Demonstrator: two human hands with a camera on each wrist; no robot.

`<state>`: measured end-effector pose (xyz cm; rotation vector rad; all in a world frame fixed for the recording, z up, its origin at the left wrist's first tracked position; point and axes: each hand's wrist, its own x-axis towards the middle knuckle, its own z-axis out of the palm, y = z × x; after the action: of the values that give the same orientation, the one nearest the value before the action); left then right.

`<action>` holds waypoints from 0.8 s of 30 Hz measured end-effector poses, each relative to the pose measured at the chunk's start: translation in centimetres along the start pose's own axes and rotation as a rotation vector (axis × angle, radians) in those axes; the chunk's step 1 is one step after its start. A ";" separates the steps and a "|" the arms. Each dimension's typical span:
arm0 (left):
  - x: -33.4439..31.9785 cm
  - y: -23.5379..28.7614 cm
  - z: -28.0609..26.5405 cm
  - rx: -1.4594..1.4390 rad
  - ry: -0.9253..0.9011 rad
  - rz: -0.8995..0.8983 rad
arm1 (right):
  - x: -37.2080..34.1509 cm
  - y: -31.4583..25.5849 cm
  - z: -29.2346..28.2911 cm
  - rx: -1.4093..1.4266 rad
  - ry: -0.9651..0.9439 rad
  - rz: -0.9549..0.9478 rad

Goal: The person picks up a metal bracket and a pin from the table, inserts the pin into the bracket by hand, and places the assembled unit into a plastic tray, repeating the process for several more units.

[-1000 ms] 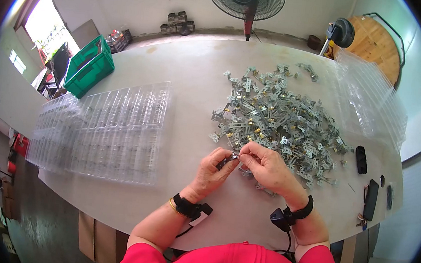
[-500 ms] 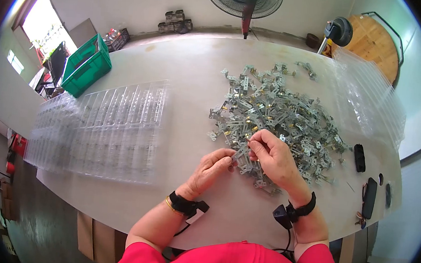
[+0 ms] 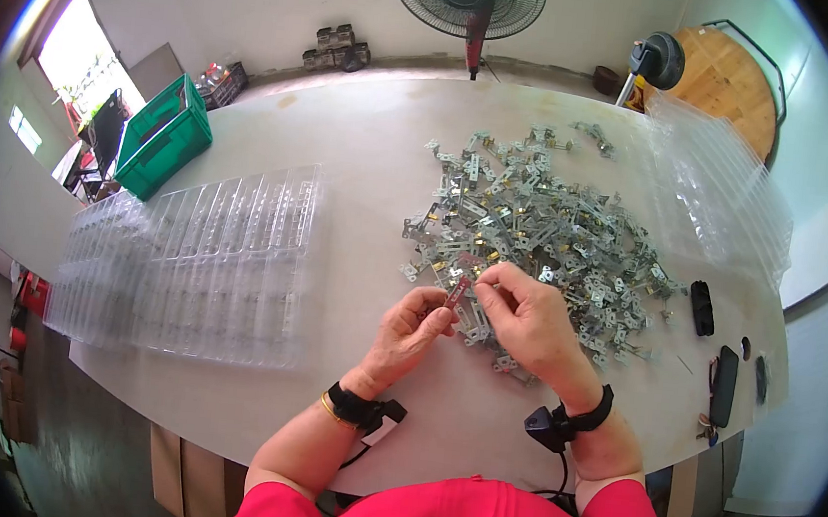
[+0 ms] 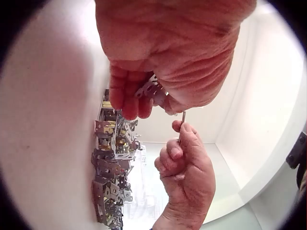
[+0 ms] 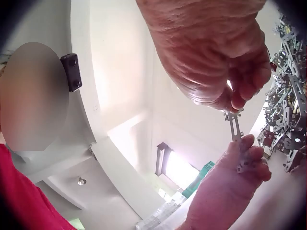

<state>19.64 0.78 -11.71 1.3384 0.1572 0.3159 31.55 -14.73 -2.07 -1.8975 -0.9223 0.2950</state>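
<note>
Both hands meet over the near edge of a heap of small metal brackets. My left hand holds one or more brackets in its curled fingers, partly hidden by the palm. Between the two hands' fingertips stands a slotted metal bracket, flat and narrow; in the right wrist view its lower end meets the left thumb. With thumb and forefinger my right hand pinches the other end of that slotted bracket, seen edge-on in the left wrist view.
Clear plastic trays are stacked on the left, with a green crate behind them. More clear plastic sheets lie at the far right. A black case and a dark pouch rest near the right edge.
My right hand rose away from the left over the heap, then came back beside the left fingertips. The bracket between the hands now stands up out of the left fingers.
</note>
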 end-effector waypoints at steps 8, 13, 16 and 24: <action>-0.1 0.1 -0.1 0.046 0.044 -0.002 | -0.2 -0.4 0.0 -0.183 -0.033 -0.010; -0.1 0.1 -0.1 0.065 0.056 0.000 | -0.4 0.3 0.6 -0.181 0.020 -0.140; 0.0 -0.1 0.1 0.063 0.071 0.024 | -0.6 0.2 0.6 -0.201 -0.083 -0.089; -0.1 0.2 0.3 0.070 0.062 0.029 | -0.4 -0.1 0.7 -0.186 -0.049 -0.054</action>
<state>19.65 0.48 -11.46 1.4024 0.2022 0.3794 30.85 -14.55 -2.42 -2.0385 -1.0631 0.2314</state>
